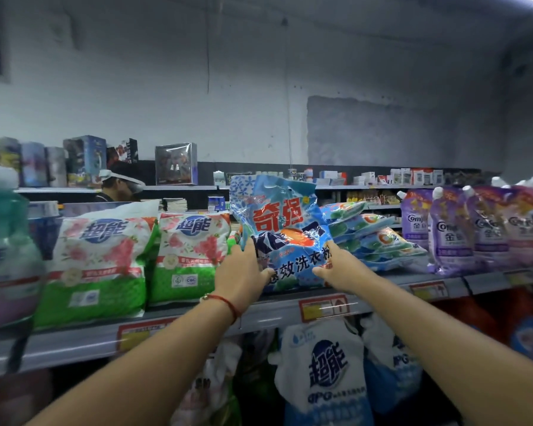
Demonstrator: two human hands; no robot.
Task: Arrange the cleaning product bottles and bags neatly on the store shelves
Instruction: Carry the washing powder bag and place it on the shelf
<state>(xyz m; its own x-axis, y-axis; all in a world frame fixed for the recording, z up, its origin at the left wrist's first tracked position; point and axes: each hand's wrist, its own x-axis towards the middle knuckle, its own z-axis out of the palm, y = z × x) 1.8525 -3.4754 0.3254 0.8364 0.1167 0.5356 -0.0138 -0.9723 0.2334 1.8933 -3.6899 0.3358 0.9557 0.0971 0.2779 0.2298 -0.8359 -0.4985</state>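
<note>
Blue plastic up front: a blue detergent bag [285, 232] stands upright on the top shelf [179, 325], squeezed into a gap in the row. Crowding its left side are two green-and-white floral bags [194, 256], standing; on its right a stack of blue pouches [379, 241] lies slanted, leaning close to it. Further right, purple spouted pouches [453, 232] stand in a line, and a teal bottle [6, 247] looms blurred at far left. Below the shelf edge hang white-and-blue refill pouches [323, 364]. Left hand [243, 275], red string at the wrist, grips the bag's lower left edge, fingers [249, 245] curled round it. Right hand [340, 269] clasps the lower right corner, fingers wrapped behind the bag and mostly hidden.
</note>
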